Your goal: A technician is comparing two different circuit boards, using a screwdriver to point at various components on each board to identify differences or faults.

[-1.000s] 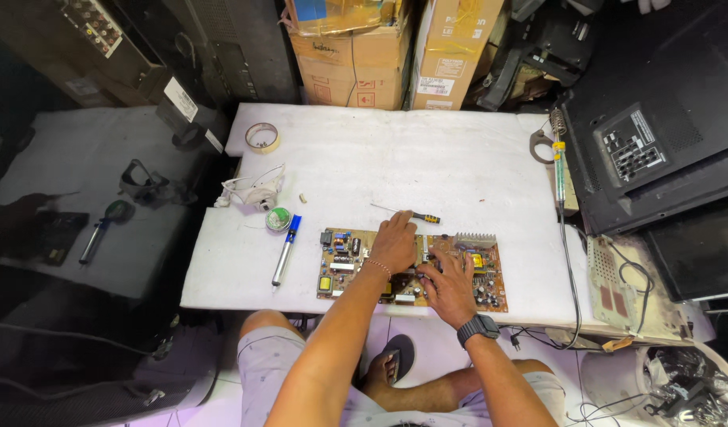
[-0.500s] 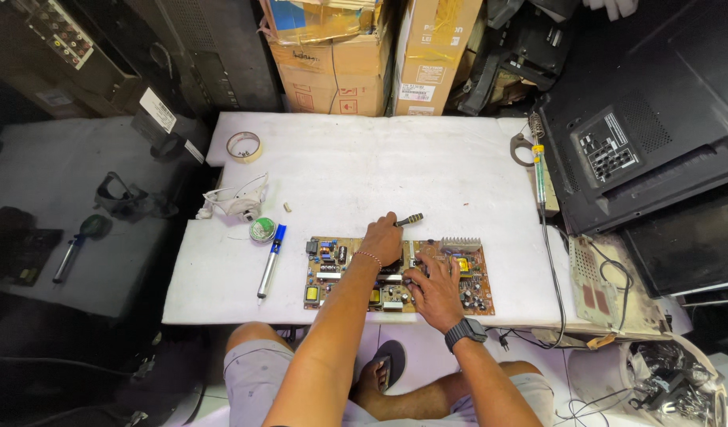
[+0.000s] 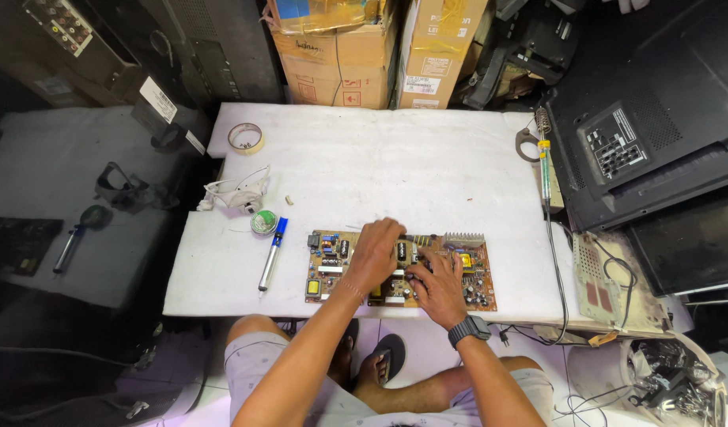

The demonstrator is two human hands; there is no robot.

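A brown circuit board (image 3: 474, 273) with capacitors, coils and a finned heat sink lies at the near edge of the white table (image 3: 395, 166). My left hand (image 3: 373, 255) rests knuckles up on the board's middle with its fingers curled down; what is under it is hidden. My right hand (image 3: 436, 286), with a dark watch on its wrist, presses its fingertips onto the components just right of the left hand. The two hands almost touch.
Left of the board lie a blue-capped pen (image 3: 270, 253), a solder spool (image 3: 262, 222), a white corded gadget (image 3: 237, 194) and a tape roll (image 3: 245, 137). A soldering iron (image 3: 545, 162) lies at the right edge. Cardboard boxes (image 3: 340, 55) stand behind, with a dark television back panel (image 3: 641, 142) at right.
The view has shifted so the board sits more central. The small screwdriver seen beyond my left hand is no longer visible. Both hands stay on the board, close together.
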